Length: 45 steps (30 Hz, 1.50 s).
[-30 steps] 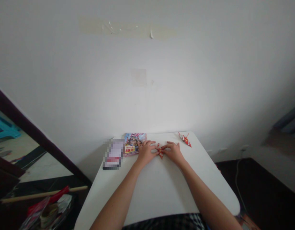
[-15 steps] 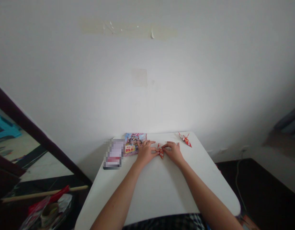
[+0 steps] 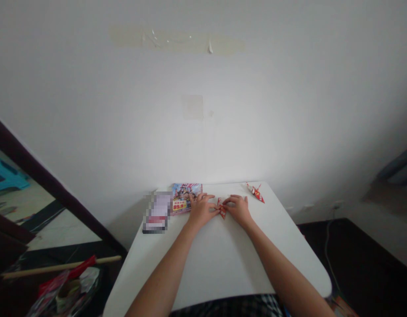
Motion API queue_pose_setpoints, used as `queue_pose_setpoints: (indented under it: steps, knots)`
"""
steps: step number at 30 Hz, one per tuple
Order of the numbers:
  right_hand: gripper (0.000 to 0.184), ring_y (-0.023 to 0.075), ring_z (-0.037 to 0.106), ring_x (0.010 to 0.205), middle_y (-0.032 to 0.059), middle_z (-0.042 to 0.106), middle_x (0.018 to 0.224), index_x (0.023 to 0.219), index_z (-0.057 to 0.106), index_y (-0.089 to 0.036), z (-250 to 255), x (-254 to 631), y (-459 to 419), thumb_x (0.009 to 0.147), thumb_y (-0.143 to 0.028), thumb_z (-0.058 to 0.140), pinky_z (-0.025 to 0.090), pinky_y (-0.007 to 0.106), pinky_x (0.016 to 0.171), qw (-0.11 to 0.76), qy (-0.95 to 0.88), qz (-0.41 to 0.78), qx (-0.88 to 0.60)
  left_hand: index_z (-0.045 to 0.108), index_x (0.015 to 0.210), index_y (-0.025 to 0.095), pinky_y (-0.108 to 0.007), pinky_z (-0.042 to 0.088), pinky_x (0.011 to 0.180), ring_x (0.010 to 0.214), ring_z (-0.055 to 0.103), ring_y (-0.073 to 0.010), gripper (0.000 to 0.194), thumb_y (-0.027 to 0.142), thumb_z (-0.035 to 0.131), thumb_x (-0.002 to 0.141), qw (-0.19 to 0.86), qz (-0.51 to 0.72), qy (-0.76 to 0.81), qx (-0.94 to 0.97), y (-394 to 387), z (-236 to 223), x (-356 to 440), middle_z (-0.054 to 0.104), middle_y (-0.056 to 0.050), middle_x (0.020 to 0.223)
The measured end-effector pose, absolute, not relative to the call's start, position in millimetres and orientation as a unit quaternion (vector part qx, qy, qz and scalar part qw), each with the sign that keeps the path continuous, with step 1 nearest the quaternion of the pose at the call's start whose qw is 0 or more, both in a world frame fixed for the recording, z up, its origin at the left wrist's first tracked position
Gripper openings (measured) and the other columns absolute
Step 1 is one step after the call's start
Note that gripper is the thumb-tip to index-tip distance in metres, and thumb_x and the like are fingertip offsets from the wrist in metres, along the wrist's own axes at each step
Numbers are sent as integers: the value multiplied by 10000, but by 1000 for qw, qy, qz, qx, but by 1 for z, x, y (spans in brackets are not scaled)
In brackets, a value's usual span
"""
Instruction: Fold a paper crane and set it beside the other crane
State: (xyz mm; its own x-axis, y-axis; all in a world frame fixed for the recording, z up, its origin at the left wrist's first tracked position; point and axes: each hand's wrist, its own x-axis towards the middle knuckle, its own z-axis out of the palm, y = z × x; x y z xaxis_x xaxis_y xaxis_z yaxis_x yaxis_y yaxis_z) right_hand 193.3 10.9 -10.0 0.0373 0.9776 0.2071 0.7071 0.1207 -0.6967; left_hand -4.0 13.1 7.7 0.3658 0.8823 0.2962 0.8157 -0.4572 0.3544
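Observation:
Between my hands is a small folded piece of red and white patterned paper (image 3: 222,213), just over the white table (image 3: 223,259). My left hand (image 3: 202,209) pinches its left side between thumb and forefinger, with the other fingers spread toward a colourful printed leaflet (image 3: 180,205). From the right, my right hand (image 3: 238,208) grips the paper near its upper edge with the fingertips. Farther right, by the table's back edge, lies a folded paper crane (image 3: 256,193) in the same red and white pattern.
A phone (image 3: 157,212), blurred by pixels, lies at the table's left edge. The white wall (image 3: 203,141) rises directly behind the table. On the floor at the left are a wooden stick (image 3: 64,266) and a bag of items (image 3: 69,293). A cable (image 3: 327,246) runs down at the right.
The folded paper has turned or flattened slightly between my fingertips. Both hands stay in almost the same place.

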Motion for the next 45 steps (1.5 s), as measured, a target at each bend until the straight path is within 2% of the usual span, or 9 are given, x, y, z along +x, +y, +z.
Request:
queue_pose_setpoints:
  steps: [12, 19, 23, 29, 36, 45]
  knots:
    - [81, 285, 520, 1278, 14, 761, 1014, 765, 763, -289, -9, 190, 15, 757, -292, 682, -19, 658, 1153, 341, -658, 216, -635, 792, 824, 372, -774, -111, 1138, 1406, 404, -345, 107, 456, 726, 818, 58, 207, 509, 833, 10, 15, 0, 648, 40, 1373]
    - [83, 292, 516, 1289, 9, 773, 992, 715, 753, -286, -7, 190, 13, 748, -306, 679, -45, 658, 1152, 353, -650, 237, -631, 789, 844, 376, -787, -75, 1128, 1420, 381, -349, 130, 464, 694, 842, 84, 192, 526, 825, 10, 17, -2, 631, 43, 1399]
    - [93, 300, 516, 1286, 12, 770, 991, 724, 759, -291, -4, 189, 11, 744, -299, 668, -33, 660, 1151, 348, -650, 230, -635, 793, 850, 364, -754, -68, 1154, 1431, 368, -349, 123, 445, 702, 835, 85, 188, 524, 826, 10, 18, -2, 623, 26, 1412]
    - [109, 294, 531, 1239, 14, 761, 1001, 721, 753, -278, 3, 186, 9, 742, -268, 646, -12, 679, 1135, 328, -657, 220, -642, 793, 859, 384, -779, -77, 1137, 1420, 381, -359, 99, 430, 711, 828, 81, 200, 513, 831, 10, 17, -3, 639, 40, 1387]
    - [105, 286, 544, 1197, 13, 753, 983, 715, 750, -266, 1, 186, 10, 745, -294, 653, -3, 672, 1134, 334, -662, 215, -635, 792, 928, 409, -712, -63, 1189, 1436, 359, -314, 137, 369, 739, 807, 87, 216, 525, 819, 8, 14, 1, 598, 50, 1434]
    - [97, 277, 539, 1218, 14, 755, 1015, 713, 721, -258, -3, 189, 8, 764, -307, 653, -29, 667, 1140, 339, -662, 227, -628, 791, 837, 363, -666, -143, 1186, 1420, 374, -311, 129, 439, 686, 826, 74, 187, 514, 834, 7, 23, 1, 524, 72, 1513]
